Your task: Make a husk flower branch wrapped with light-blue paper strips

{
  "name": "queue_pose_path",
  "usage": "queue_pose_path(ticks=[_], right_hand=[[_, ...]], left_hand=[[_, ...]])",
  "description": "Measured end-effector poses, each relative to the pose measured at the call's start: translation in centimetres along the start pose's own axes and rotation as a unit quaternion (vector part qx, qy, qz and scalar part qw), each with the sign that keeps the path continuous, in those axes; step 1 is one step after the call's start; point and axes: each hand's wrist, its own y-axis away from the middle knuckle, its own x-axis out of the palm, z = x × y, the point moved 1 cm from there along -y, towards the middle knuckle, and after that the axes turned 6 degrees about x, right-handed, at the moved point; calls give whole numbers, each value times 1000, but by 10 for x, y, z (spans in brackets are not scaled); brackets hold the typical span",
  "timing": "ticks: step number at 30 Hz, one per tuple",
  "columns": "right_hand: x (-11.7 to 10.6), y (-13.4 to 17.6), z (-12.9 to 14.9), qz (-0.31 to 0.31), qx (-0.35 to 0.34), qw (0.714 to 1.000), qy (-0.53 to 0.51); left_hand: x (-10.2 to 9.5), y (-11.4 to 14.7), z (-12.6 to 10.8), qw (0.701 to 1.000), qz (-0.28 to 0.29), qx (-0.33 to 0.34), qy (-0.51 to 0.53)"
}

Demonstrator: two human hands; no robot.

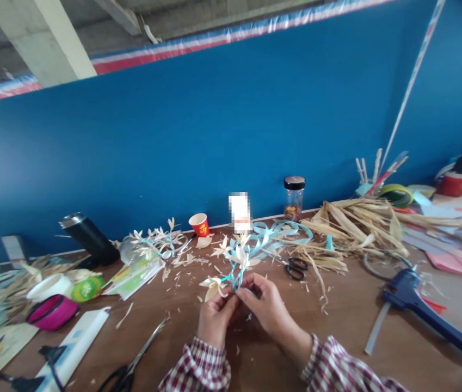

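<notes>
A small spray of cream husk flowers (244, 257) with light-blue wrapped stems stands between my hands above the table. My left hand (215, 316) pinches the stems low down, and one cream flower (213, 286) leans out over its fingers. From the right, my right hand (266, 305) closes thumb and fingers on the same blue stems. The fingertips of both hands meet there, hiding the stem ends. Black-handled scissors (135, 362) lie partly opened on the table, left of my left forearm.
Another flower spray (159, 239) lies back left near a red paper cup (199, 224). A lidded jar (294, 198), small scissors (296, 268) and dried corn husks (353, 226) are back right. A blue glue gun (422, 310) rests right; a white power strip (78, 345) lies left.
</notes>
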Motion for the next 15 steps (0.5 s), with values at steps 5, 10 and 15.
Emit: queue_pose_path(ticks=[5,10,15], right_hand=[[0,2,5,-1,-8,1000,9],[0,3,6,2,-18,999,31],[0,2,2,-8,-11,1000,20]], left_hand=[[1,1,1,1000,-13,-18,3],[-4,-2,4,999,6,-28,-19],[-8,-3,6,998,15,3,-57]])
